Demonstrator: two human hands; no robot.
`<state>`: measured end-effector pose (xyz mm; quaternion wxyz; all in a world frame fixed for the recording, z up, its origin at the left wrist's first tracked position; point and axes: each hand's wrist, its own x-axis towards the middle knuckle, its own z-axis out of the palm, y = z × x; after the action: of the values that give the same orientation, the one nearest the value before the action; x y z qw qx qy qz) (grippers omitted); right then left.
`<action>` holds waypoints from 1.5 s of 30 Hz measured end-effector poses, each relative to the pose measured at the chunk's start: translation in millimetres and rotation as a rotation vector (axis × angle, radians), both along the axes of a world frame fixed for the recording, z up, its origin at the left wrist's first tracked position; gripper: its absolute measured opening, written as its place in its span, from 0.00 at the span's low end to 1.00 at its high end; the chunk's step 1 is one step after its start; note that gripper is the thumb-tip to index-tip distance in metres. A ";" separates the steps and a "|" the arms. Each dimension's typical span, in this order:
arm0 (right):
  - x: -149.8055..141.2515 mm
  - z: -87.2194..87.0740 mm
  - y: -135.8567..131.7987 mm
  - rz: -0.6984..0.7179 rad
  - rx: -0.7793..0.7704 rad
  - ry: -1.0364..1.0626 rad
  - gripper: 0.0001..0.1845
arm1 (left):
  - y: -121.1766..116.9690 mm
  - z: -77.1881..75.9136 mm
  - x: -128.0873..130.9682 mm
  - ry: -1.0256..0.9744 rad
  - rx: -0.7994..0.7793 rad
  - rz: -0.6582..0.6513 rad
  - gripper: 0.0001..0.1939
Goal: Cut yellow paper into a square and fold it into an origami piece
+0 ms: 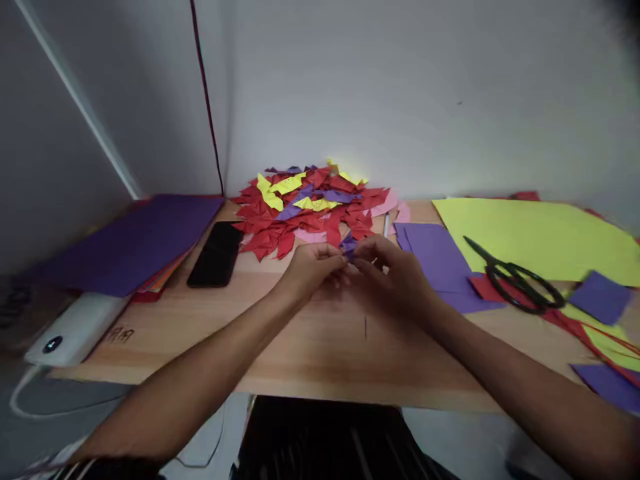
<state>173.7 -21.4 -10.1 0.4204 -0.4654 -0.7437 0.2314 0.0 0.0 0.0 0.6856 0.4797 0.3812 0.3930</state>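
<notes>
A pale wood worktop (pixel 300 353) stands against a plain grey wall (pixel 400 87), with a dark cord (pixel 204 80) running down the wall at far left. Both hands meet near the middle of the worktop: the left hand (pixel 314 264) and right hand (pixel 395 267) each keep a narrow grip, fingertips pinched on a small purple paper piece (pixel 349 245) between them. Just beyond it spreads a heap of folded paper pieces (pixel 270 235), mostly red, with yellow and purple among them. A black phone (pixel 216 255) and stacked purple sheets (pixel 155 230) flank the left side; purple paper (pixel 435 252), black-handled scissors (pixel 495 265) and a large yellow sheet (pixel 540 233) crowd the right. Open wood lies between the forearms, reaching to the worktop's near edge.
</notes>
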 end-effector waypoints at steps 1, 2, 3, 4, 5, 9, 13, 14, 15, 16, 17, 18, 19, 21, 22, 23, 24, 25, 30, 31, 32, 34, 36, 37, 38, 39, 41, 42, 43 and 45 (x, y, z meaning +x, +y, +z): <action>-0.3 1.0 -1.5 0.005 0.005 -0.003 0.02 | -0.9 1.3 -0.2 0.009 0.002 0.002 0.03; -0.7 1.9 -2.9 0.009 0.006 -0.003 0.03 | -1.7 2.4 -0.5 0.017 0.004 0.004 0.03; -1.0 2.7 -4.0 0.014 0.002 -0.001 0.03 | -2.4 3.4 -0.6 0.025 0.005 0.005 0.03; -1.2 3.3 -4.7 0.018 -0.007 0.003 0.03 | -2.8 4.1 -0.7 0.033 0.006 0.006 0.02; -1.4 3.6 -5.1 0.021 -0.018 0.007 0.03 | -3.0 4.6 -0.7 0.042 0.006 0.008 0.02; -0.4 2.1 -3.5 0.048 -0.122 0.096 0.03 | -2.5 4.9 -0.6 0.056 0.002 0.012 0.03; 1.1 -0.3 -0.6 0.091 -0.215 0.276 0.04 | -1.5 5.6 -0.7 0.009 -0.032 -0.014 0.02; 1.1 -0.5 -0.1 0.098 -0.228 0.313 0.05 | -1.4 5.9 -0.7 -0.005 -0.043 -0.023 0.02; 0.9 -0.5 0.2 0.103 -0.239 0.344 0.05 | -1.3 6.1 -0.6 -0.017 -0.054 -0.029 0.02; 0.6 -0.5 0.3 0.109 -0.248 0.366 0.05 | -1.4 6.3 -0.4 -0.025 -0.064 -0.032 0.01; 0.2 -0.3 0.4 0.112 -0.252 0.381 0.05 | -1.5 6.3 -0.1 -0.030 -0.072 -0.030 0.01; -0.2 0.0 0.3 0.114 -0.254 0.386 0.04 | -1.8 6.2 0.2 -0.032 -0.075 -0.022 0.02; -0.5 0.3 0.1 0.114 -0.248 0.382 0.04 | -2.1 6.1 0.7 -0.031 -0.076 -0.010 0.02; -0.6 1.1 -0.6 0.112 -0.218 0.350 0.03 | -2.7 5.7 1.3 -0.027 -0.081 0.021 0.04; -0.3 1.6 -1.0 0.109 -0.199 0.323 0.02 | -2.9 5.6 1.5 -0.027 -0.090 0.033 0.05; 0.1 1.9 -1.5 0.105 -0.177 0.295 0.02 | -3.0 5.7 1.4 -0.030 -0.105 0.038 0.05; 0.6 2.2 -1.9 0.104 -0.155 0.269 0.02 | -3.0 5.9 1.2 -0.037 -0.123 0.037 0.06; 1.2 2.4 -2.2 0.103 -0.138 0.251 0.02 | -2.7 6.3 0.7 -0.047 -0.143 0.029 0.06; 3.1 1.7 -1.6 0.122 -0.109 0.236 0.03 | -0.1 7.9 -2.7 -0.080 -0.220 -0.018 0.07; 3.2 1.6 -1.1 0.127 -0.108 0.237 0.03 | 0.4 7.8 -3.3 -0.084 -0.229 -0.026 0.07; 3.3 1.6 -0.7 0.133 -0.106 0.240 0.03 | 0.8 7.4 -3.7 -0.088 -0.236 -0.034 0.07; 3.4 1.5 0.1 0.144 -0.112 0.248 0.03 | 1.0 6.7 -4.3 -0.095 -0.245 -0.046 0.06; 3.7 1.2 0.4 0.154 -0.118 0.250 0.03 | 0.6 6.2 -4.6 -0.096 -0.244 -0.054 0.06; 4.0 0.8 0.4 0.155 -0.118 0.246 0.03 | 0.3 6.0 -4.7 -0.097 -0.235 -0.058 0.06; 4.2 0.3 0.3 0.156 -0.116 0.239 0.04 | 0.0 5.8 -4.8 -0.097 -0.221 -0.063 0.05; 4.4 -0.3 0.0 0.156 -0.112 0.232 0.04 | -0.2 5.6 -4.9 -0.096 -0.203 -0.065 0.05; 4.7 -1.3 -0.5 0.158 -0.110 0.225 0.04 | -0.2 4.7 -5.2 -0.091 -0.170 -0.067 0.04; 4.7 -1.6 -0.8 0.162 -0.113 0.225 0.04 | 0.1 4.1 -5.4 -0.085 -0.160 -0.065 0.03; 4.6 -1.7 -1.0 0.168 -0.118 0.226 0.04 | 0.4 3.5 -5.5 -0.076 -0.156 -0.065 0.03; 4.2 -1.3 -1.1 0.178 -0.127 0.217 0.04 | 1.2 2.4 -5.6 -0.061 -0.157 -0.063 0.03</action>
<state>177.9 -22.5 -11.3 0.4461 -0.3955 -0.7161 0.3632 -5.6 1.2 2.4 0.7445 0.4239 0.3746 0.3547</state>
